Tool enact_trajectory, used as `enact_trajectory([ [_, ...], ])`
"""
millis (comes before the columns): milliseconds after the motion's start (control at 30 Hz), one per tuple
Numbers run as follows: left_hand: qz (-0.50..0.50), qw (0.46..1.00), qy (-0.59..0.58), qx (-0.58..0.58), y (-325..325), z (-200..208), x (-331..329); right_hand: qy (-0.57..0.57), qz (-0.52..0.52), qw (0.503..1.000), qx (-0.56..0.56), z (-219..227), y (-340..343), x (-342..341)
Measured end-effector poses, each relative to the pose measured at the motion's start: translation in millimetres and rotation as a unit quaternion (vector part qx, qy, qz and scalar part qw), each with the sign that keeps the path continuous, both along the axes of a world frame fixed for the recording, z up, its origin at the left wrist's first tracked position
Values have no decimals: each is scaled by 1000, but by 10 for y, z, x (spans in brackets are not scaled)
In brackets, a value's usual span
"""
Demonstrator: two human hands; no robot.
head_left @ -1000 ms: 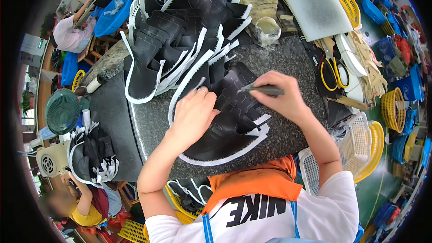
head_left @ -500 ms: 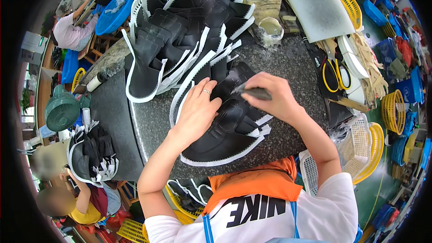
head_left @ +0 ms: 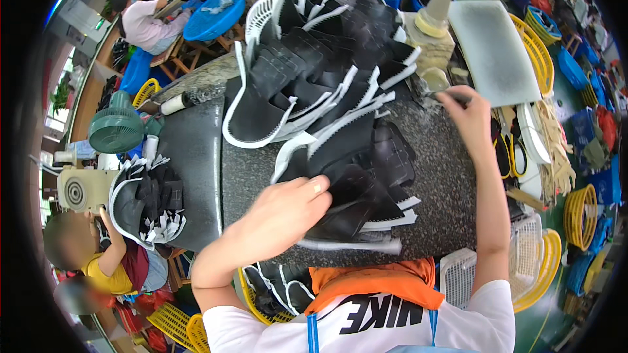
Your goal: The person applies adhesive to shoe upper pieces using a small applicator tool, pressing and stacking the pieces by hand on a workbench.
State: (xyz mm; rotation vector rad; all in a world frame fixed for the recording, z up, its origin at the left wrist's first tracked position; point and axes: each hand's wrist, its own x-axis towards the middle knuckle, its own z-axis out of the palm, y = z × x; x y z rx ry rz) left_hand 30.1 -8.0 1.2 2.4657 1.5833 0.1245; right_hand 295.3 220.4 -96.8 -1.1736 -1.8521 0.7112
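Observation:
My left hand (head_left: pixel 288 212) has its fingers curled over a black shoe upper (head_left: pixel 356 186) with white edging. Its lower white edge is blurred by motion, and other black uppers lie beneath and beside it. My right hand (head_left: pixel 472 117) is at the far right of the stone tabletop, next to a small cup (head_left: pixel 434 80) of pale contents. Its fingers are pinched on a small dark brush-like tool (head_left: pixel 460 97), whose tip I cannot make out. Farther away is a large heap of black uppers (head_left: pixel 314 59) with white rims.
A cone-shaped object (head_left: pixel 439 3) stands on a block behind the cup. Yellow-handled scissors (head_left: pixel 519 157) lie at the right edge, near a pale board (head_left: pixel 494 52). A green fan (head_left: pixel 116 127) and another stack of uppers (head_left: pixel 149 202) are at left, where other people sit.
My right hand has moved from the uppers to the cup, carrying the dark tool. My left hand has gone from lying flat to curled on an upper. The whole view has shifted.

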Motion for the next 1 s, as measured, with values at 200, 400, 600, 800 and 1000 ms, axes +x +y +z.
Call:
enact_trajectory([
  [200, 158, 967, 129, 155, 274, 666, -676, -87, 2, 981, 174, -258, 594, 152],
  [400, 236, 909, -102, 330, 892, -558, -610, -153, -15, 974, 165, -293, 666, 29],
  [600, 71, 984, -31, 162, 683, -1362, 504, -230, 17, 938, 258, -299, 473, 159],
  [800, 85, 996, 32, 20, 910, -1187, 623, -250, 14, 938, 240, -324, 388, 188],
  [1000, 146, 987, -66, -24, 1009, -1172, 527, -264, 6, 931, 253, -344, 298, 311],
])
